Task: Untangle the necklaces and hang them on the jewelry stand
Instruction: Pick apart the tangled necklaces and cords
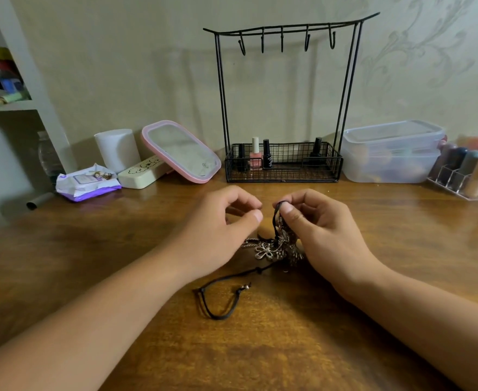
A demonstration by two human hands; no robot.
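Mid-desk, the necklaces (277, 249) form a knotted clump: a black cord, chains and a flower pendant, one cord loop trailing toward the near edge. The right hand (317, 230) pinches the cord, lifting it; the left hand (221, 230) hovers curled, holding nothing. The wire jewelry stand (284, 100) stands at the far edge, hooks bare.

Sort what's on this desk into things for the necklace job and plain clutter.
For the job: tangled necklaces, black cord necklace, jewelry stand.

Clutter: nail polish bottles, pink mirror, wet wipes pack, plastic containers, lipstick organizer.
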